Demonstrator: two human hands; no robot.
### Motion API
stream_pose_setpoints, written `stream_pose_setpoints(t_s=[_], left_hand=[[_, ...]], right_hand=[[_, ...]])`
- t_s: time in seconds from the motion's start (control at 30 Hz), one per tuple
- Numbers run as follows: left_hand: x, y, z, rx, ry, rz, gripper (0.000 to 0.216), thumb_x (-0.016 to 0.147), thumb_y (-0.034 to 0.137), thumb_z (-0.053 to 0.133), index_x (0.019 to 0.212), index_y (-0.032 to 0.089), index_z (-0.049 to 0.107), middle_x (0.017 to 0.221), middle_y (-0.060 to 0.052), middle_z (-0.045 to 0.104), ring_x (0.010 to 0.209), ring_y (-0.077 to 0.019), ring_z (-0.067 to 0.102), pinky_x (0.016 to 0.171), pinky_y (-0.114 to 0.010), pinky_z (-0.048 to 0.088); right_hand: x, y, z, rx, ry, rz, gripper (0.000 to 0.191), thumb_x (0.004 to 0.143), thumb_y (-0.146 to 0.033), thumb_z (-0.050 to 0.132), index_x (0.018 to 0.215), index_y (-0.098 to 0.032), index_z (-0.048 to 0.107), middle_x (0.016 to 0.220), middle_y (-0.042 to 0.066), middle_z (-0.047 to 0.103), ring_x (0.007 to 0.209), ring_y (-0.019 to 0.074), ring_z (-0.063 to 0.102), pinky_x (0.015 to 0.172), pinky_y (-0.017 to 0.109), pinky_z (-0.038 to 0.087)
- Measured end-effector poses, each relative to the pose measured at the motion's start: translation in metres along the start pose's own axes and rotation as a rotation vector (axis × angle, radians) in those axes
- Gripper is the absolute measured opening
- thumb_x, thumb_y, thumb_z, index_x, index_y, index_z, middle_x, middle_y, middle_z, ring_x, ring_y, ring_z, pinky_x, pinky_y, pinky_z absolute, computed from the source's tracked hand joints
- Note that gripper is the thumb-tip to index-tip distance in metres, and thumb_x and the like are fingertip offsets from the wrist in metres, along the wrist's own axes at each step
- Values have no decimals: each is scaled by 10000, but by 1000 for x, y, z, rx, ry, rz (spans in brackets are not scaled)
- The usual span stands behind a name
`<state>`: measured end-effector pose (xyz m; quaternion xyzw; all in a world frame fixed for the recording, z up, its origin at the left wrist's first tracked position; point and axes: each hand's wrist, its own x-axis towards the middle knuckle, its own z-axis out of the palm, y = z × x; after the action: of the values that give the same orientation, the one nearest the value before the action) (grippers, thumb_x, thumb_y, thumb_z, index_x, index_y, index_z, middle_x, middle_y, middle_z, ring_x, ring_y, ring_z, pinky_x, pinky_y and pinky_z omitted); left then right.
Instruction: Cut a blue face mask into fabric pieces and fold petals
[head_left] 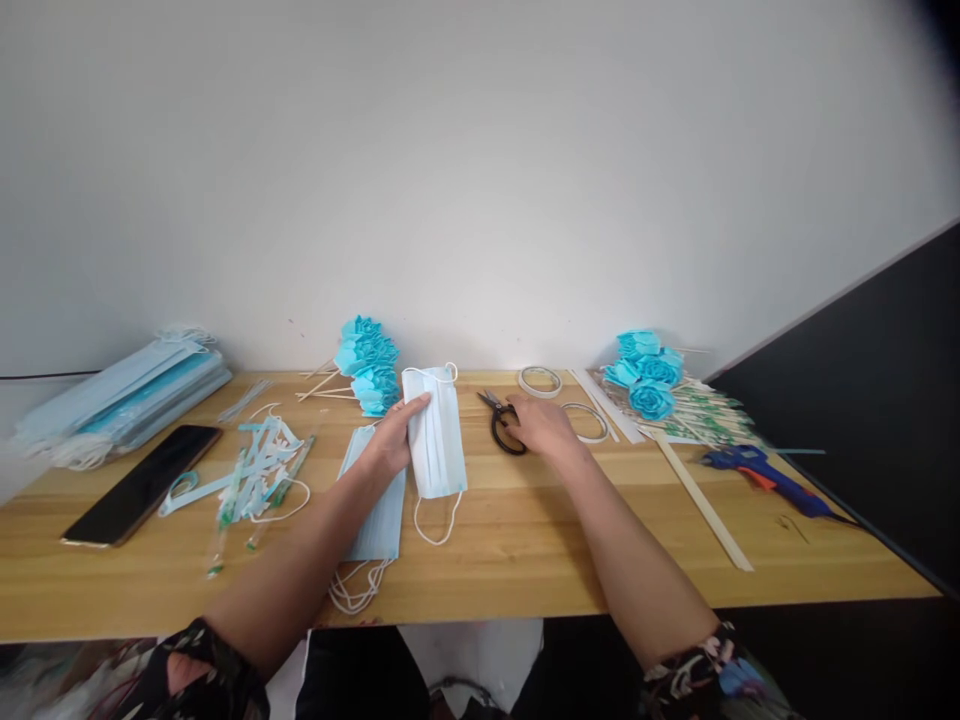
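Observation:
A pale blue pleated face mask (441, 440) is pinched by its left edge in my left hand (397, 432), upright, its white ear loops hanging from top and bottom. Under that forearm lie more face masks (379, 520) on the table. My right hand (541, 425) has its fingers closed on the black handles of small scissors (501, 425), whose blades point to the back left. Part of the grip is hidden by the hand itself. Beside that hand are two rolls of tape, one roll (540, 381) behind it and another roll (598, 424) to its right.
On the left are a mask stack (124, 395), a phone (142, 485) and mask scraps (262, 470). Blue flowers on sticks (367, 365) lie at the back, with more flowers (649, 375) at right. A wooden strip (705, 505) and blue glue gun (776, 483) lie on the right.

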<state>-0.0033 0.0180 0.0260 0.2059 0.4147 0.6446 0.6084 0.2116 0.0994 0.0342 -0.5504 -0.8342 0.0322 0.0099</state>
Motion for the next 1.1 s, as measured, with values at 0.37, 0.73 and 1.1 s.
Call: stream_pose_setpoints(t_s=[0.37, 0.73, 1.1], left_hand=[[1, -4, -3, 112, -106, -77, 254, 630, 239, 771, 821, 132, 641, 670, -33, 684, 567, -157, 621, 575, -272, 511], [-3, -9, -3, 363, -272, -194, 399, 578, 281, 812, 916, 111, 686, 813, -81, 722, 656, -177, 645, 637, -270, 486], [-6, -10, -4, 438, -380, -219, 315, 603, 279, 808, 871, 139, 719, 793, -73, 735, 643, -181, 650, 640, -271, 491]], right_hand=[[15, 14, 0, 1264, 94, -53, 557, 739, -359, 645, 1257, -191, 526, 789, 1, 593, 636, 134, 540, 577, 258, 422], [3, -29, 13, 1247, 103, -422, 615, 689, -337, 763, 1259, -213, 567, 1032, 62, 644, 952, 206, 609, 841, 334, 467], [4, -15, 12, 1239, 92, -371, 528, 740, -300, 657, 1244, -225, 520, 812, -3, 585, 651, 131, 563, 585, 261, 468]])
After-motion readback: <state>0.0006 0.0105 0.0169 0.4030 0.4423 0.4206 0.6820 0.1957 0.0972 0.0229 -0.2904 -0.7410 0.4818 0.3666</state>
